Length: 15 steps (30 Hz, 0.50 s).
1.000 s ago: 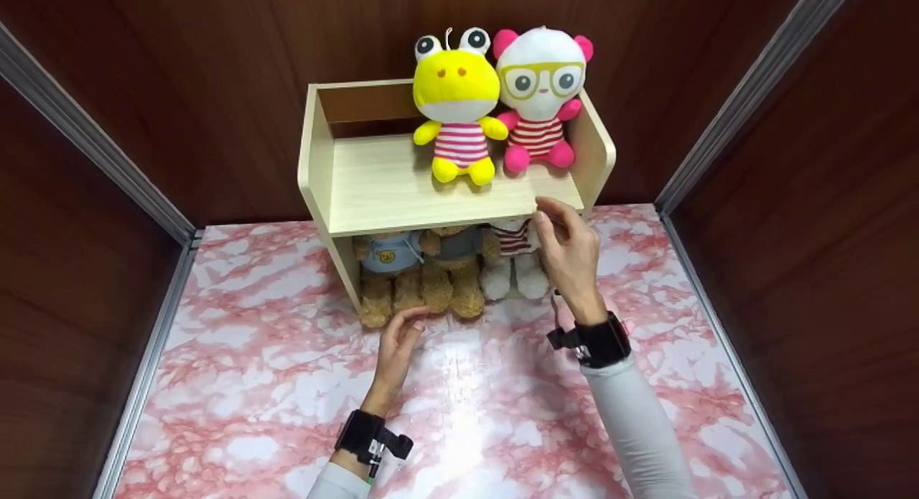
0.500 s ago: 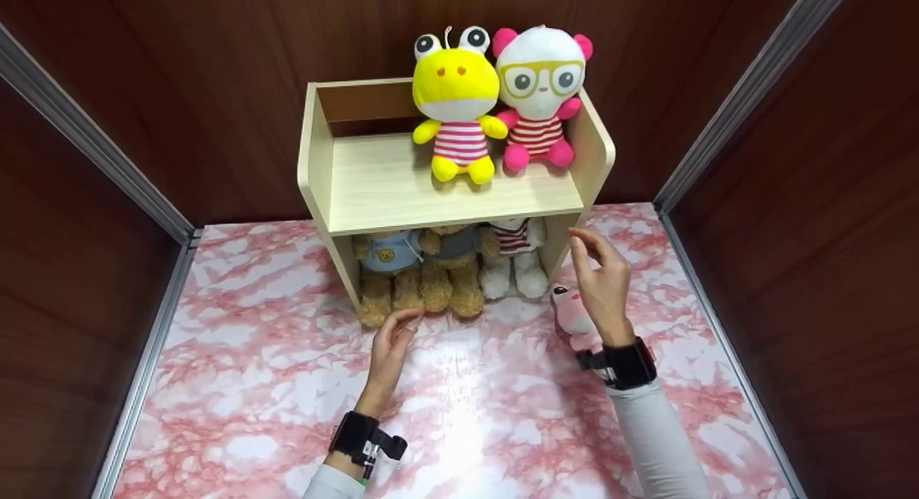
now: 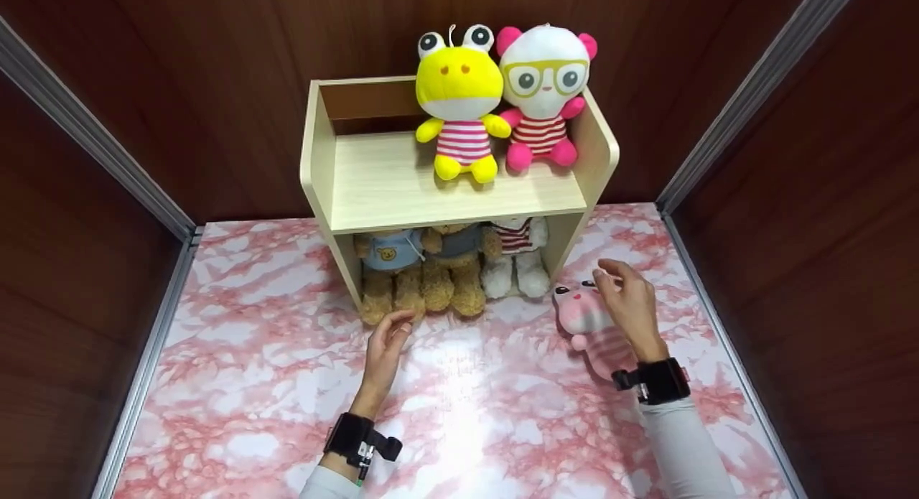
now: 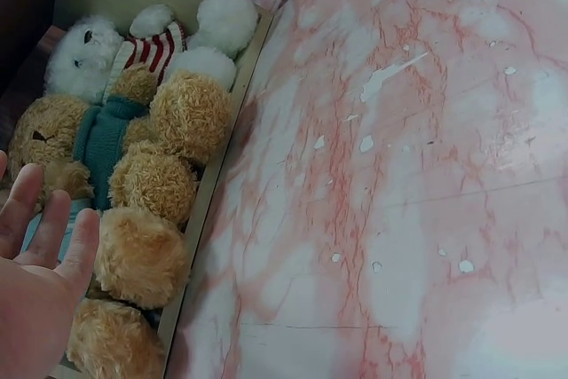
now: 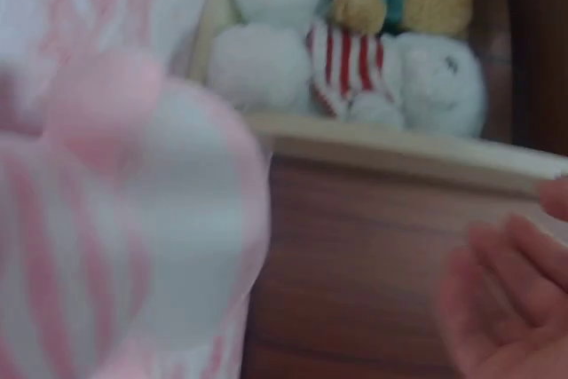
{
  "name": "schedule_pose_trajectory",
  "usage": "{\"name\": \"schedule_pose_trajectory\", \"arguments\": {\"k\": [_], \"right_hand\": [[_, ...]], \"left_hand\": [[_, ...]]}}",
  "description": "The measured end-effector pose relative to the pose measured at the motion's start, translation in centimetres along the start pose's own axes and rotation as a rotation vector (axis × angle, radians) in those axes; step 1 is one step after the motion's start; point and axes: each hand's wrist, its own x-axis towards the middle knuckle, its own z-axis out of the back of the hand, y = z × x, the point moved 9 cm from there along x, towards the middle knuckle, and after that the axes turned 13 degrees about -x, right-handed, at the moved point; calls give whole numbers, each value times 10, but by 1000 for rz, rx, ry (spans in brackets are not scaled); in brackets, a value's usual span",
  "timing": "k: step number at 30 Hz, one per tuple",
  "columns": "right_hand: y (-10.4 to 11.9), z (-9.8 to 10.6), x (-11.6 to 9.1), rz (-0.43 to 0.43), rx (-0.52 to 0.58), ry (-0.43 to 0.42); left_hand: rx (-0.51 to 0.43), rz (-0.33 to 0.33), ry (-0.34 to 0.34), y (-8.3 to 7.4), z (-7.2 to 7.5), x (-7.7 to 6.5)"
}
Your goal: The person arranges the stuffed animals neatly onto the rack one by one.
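Note:
A pink frog plush (image 3: 583,314) with a striped body lies on the marbled surface to the right of a small wooden shelf (image 3: 402,197). Above it hovers my right hand (image 3: 632,309), fingers relaxed and holding nothing; its forearm covers part of the toy. My left hand (image 3: 386,344) hangs with loose fingers in front of the lower shelf, near the feet of a brown teddy bear in a light blue top (image 3: 391,255). On the upper shelf a yellow frog plush (image 3: 459,90) sits beside a white and pink panda plush (image 3: 544,90) with printed glasses.
The lower compartment also holds a brown teddy bear in a dark top (image 3: 456,269) and a white plush in a red-striped top (image 3: 515,251), heads hidden by the upper board. Dark wood walls (image 3: 804,269) with metal edge strips enclose the surface (image 3: 251,384).
My right hand has moved from the upper shelf's front edge down and to the right, uncovering the pink frog plush. The left hand has shifted slightly left.

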Motion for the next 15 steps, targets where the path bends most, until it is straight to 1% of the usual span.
{"name": "schedule_pose_trajectory", "arguments": {"k": [4,7,10,15], "right_hand": [[-27,-14,-6,-59,-105,176],[-46,-22,-13,-106,-150,288],[-62,-28,-21,-158,-180,372],[-80,-36,-34,-215,-195,471]], "left_hand": [[-2,-11,0,-1,1,0],[8,-13,1,-1,1,-1],[14,-9,0,0,2,-1],[12,-14,2,1,4,-1]]}}
